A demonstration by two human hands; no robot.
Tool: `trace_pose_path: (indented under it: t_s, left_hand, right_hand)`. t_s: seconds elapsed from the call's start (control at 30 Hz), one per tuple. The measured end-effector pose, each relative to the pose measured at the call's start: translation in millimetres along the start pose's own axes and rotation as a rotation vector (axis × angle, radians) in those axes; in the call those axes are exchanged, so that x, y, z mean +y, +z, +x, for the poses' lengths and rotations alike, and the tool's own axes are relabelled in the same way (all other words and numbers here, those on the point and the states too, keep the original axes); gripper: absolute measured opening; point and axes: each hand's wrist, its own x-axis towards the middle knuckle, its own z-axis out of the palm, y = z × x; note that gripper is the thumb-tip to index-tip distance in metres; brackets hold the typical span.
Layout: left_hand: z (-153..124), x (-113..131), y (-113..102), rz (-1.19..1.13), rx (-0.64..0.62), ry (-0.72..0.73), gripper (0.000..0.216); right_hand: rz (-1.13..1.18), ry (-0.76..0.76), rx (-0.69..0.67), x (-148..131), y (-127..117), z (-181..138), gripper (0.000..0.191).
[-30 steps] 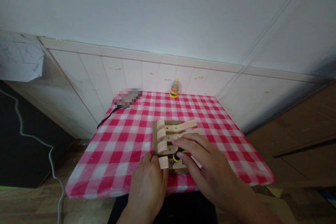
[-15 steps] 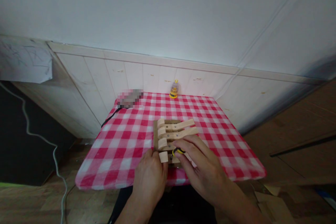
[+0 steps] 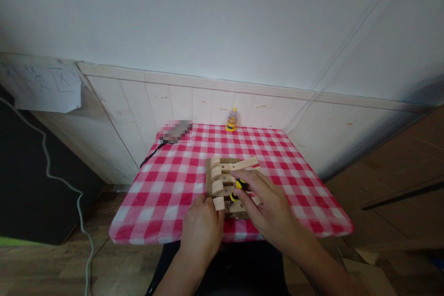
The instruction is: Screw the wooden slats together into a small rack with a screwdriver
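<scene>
A brown wooden board (image 3: 208, 176) lies on the table, carrying several pale wooden strips with curved blocks at their left ends and small screws in them. At its near left corner my left hand (image 3: 201, 224) is closed on the edge, fingers by the nearest pale block (image 3: 218, 203). My right hand (image 3: 268, 201) pinches a small yellow-and-black screwdriver (image 3: 234, 197) between thumb and fingers. The tool is tilted, its tip down at a screw on the nearest strip. My right hand covers part of the strips.
A red-and-white checked cloth (image 3: 166, 180) covers the small table. Against the white wall stands a clear bottle-shaped case with yellow base (image 3: 231, 120). A blurred-out item (image 3: 176, 132) with a black strap lies at the back left. A pale cable (image 3: 47, 157) hangs at left.
My right hand has lifted slightly along the screwdriver, and more of its yellow-and-black handle shows. The left hand stays at the board's corner. The whole view has shifted a little.
</scene>
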Motion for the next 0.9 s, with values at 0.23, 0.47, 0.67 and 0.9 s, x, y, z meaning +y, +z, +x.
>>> trace_pose_path:
  t_s: [0.23,0.47,0.67,0.9]
  left_hand:
    - [-1,0,-2,-0.018,0.006,0.010,0.029]
    - [-1,0,-1,-0.027,0.022,0.006,0.029]
    - [-2,1,-3,-0.017,0.019,0.004,0.031]
    - [-2,2,-5,-0.029,0.020,0.003,0.032]
  right_hand:
    - [-0.013,-0.001,-0.038,-5,-3,-1,0.036]
    - [-0.012,-0.003,-0.003,-3,-1,-6,0.032]
    - [-0.002,0.042,0.031,0,0,-12,0.033]
    - [0.054,0.147,0.048,-5,-2,-15,0.031]
